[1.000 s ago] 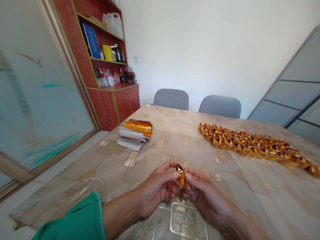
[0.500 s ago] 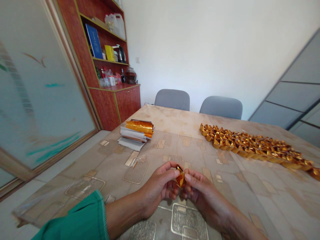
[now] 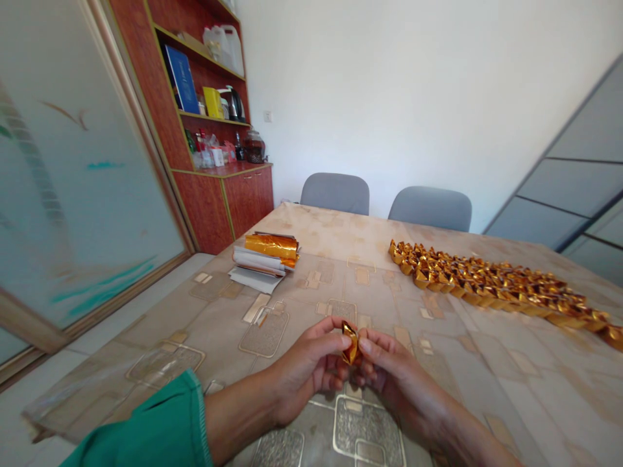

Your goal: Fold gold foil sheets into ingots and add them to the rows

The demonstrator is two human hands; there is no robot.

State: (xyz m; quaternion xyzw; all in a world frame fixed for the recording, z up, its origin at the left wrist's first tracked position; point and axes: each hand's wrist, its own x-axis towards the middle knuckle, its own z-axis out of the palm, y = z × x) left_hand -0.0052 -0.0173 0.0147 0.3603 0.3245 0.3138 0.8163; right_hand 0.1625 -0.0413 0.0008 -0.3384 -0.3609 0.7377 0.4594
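One folded gold foil piece (image 3: pixel 349 342) was recorded, pinched upright between the fingertips of two bare hands above the near part of a beige patterned surface (image 3: pixel 467 383). The left hand (image 3: pixel 306 371), with a green sleeve (image 3: pixel 146 421) at its wrist, and the right hand (image 3: pixel 396 370) were curled and brought together around it. Beyond the left hand lay one stack of white paper sheets (image 3: pixel 256 264), topped by one gold foil roll (image 3: pixel 271 246). To the far right lay one long band of folded gold foil ingots (image 3: pixel 487 285), too many and too closely heaped to be counted. Two grey upholstered chairs (image 3: pixel 335 193) (image 3: pixel 429 209) were placed beyond the surface, near one red-brown wooden cabinet (image 3: pixel 209 214).
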